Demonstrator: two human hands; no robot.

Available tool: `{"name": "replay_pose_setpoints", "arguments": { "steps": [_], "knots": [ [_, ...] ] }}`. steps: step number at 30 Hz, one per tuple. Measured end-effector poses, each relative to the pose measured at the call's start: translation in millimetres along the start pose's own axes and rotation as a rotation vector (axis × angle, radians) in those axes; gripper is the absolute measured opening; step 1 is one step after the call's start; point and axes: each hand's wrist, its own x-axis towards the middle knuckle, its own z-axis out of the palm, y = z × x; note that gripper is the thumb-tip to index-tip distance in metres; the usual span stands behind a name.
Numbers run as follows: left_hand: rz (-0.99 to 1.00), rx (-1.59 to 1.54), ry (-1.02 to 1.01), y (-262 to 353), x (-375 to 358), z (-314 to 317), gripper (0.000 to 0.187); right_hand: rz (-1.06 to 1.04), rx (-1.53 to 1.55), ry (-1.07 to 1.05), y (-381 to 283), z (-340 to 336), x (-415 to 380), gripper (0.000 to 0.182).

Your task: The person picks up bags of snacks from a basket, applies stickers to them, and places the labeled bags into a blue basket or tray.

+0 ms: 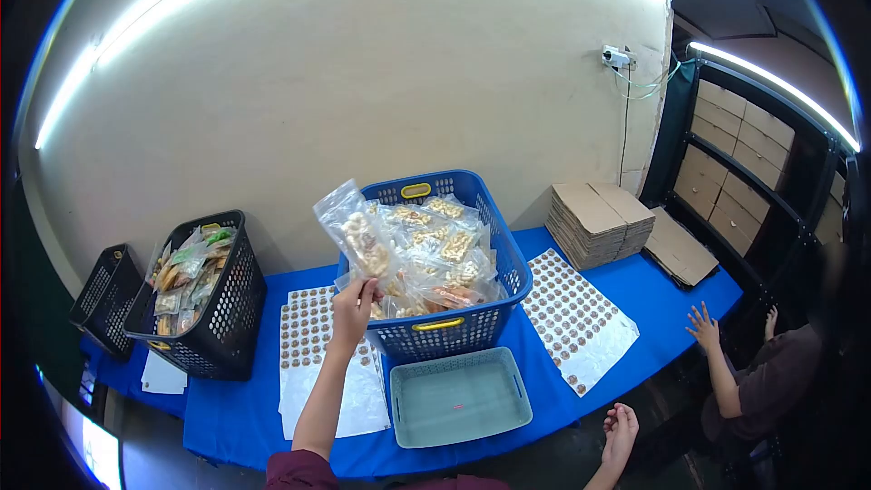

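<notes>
My left hand (353, 313) pinches the lower end of a clear plastic pouch of pale, nut-like pieces (366, 240), held up at the near left of a blue perforated basket (513, 263). Many similar pouches (435, 240) fill that basket. Low on the right, off the table's front edge, my right hand (621, 436) is raised with its fingers curled together. Whether anything small sits in them cannot be made out. A grey-green plastic tray (461, 399) lies in front of the basket, with a tiny reddish mark on its bottom.
Sheets of round brown stickers lie left (304, 331) and right (581, 322) of the basket on the blue tablecloth (435, 455). Black baskets (231, 308) stand left, one holding packets. Flattened cardboard (599, 222) is stacked back right. Another person (771, 381) is at right.
</notes>
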Motion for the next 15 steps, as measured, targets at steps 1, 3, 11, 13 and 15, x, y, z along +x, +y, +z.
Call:
{"name": "replay_pose_setpoints", "arguments": {
  "steps": [1,3,11,13,15],
  "knots": [
    [-0.086,-0.061,-0.036,-1,3,4,0.025,0.001,-0.001,-0.013,-1,3,1,0.010],
    [-0.346,-0.227,-0.132,-7,10,12,0.027,0.007,-0.007,-0.039,0,12,3,0.010],
    [-0.764,-0.628,-0.363,-42,-8,15,0.072,0.074,-0.291,-0.344,18,41,9,0.020],
    [-0.756,-0.500,-0.440,-39,-10,-11,0.072,0.070,-0.353,-0.379,21,43,10,0.023],
    [-0.715,-0.434,-0.435,-40,-21,-37,0.066,0.069,-0.373,-0.394,24,51,12,0.026]
  ]
}}
